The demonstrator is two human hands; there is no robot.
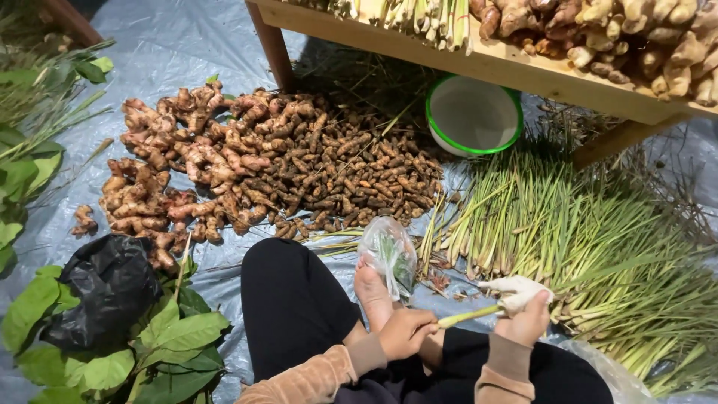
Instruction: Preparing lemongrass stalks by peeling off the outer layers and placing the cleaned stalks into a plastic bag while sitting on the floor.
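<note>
My left hand (404, 333) grips the lemongrass stalk (467, 316); my right hand (523, 318), at 3 o'clock, clutches its end. I keep both tight.

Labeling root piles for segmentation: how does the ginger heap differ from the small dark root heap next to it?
The ginger heap has big, knobby, branching pieces, tan with pinkish tips. The dark root heap has small, slender finger-like pieces, brown-orange. The ginger heap lies to the camera's left, nearer the green leaves; the dark root heap sits nearer the white bowl. Both lie loose on the grey tarp, touching.
</note>
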